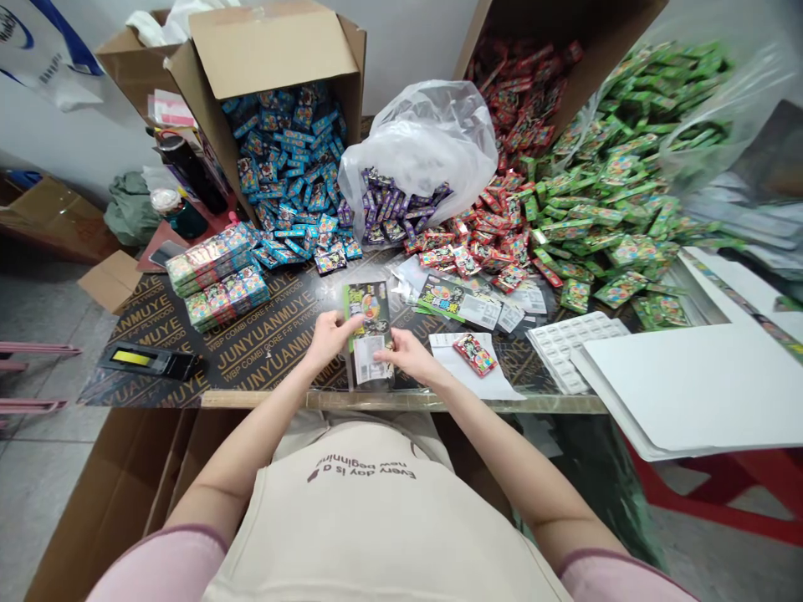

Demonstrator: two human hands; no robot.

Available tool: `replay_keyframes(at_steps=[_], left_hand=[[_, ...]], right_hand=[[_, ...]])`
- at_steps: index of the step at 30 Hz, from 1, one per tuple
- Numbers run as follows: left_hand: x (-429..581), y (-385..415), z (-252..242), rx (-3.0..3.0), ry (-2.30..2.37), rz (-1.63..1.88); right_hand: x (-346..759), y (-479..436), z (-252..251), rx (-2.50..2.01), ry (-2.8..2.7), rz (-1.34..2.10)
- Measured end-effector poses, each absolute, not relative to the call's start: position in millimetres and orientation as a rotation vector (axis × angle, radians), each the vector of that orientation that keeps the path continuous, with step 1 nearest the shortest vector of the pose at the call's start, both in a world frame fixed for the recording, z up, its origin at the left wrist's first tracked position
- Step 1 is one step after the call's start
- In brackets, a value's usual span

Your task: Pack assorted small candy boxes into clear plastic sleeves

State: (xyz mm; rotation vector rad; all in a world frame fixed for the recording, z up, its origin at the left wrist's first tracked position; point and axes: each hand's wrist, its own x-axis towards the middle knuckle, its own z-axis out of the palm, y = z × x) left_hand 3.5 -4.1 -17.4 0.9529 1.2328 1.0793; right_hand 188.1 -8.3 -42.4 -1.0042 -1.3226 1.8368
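A clear plastic packet with a green printed card (pixel 369 334) lies upright at the table's near edge, held from both sides. My left hand (pixel 330 333) pinches its left edge and my right hand (pixel 407 354) grips its lower right corner. A single red sachet (pixel 475 354) lies on a white sheet (pixel 467 376) just right of my right hand. More green printed cards (pixel 452 301) lie flat behind the packet.
Piles of small sachets cover the far table: blue (pixel 289 180) in a tipped carton, purple (pixel 390 205) in a clear bag, red (pixel 502 226), green (pixel 615 184). Bundled stacks (pixel 217 272) sit left, a black tool (pixel 147 359) near the left edge, white boards (pixel 690 385) right, an open carton (pixel 113 493) below.
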Motion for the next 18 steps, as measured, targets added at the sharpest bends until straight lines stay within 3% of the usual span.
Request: replay_keyframes(at_steps=[5, 8, 14, 18], left_hand=[[-7, -21, -42, 1.088, 1.097, 0.818], [-2, -25, -50, 1.128, 1.09, 0.79], [45, -18, -19, 0.633, 1.099, 1.381], [61, -18, -3, 0.34, 1.162, 1.461]], right_hand=[[198, 1, -53, -1.091, -1.256, 1.661], [196, 11, -47, -1.157, -1.097, 1.384], [157, -4, -28, -1.236, -1.007, 1.152], [137, -15, -20, -1.301, -0.846, 1.018]])
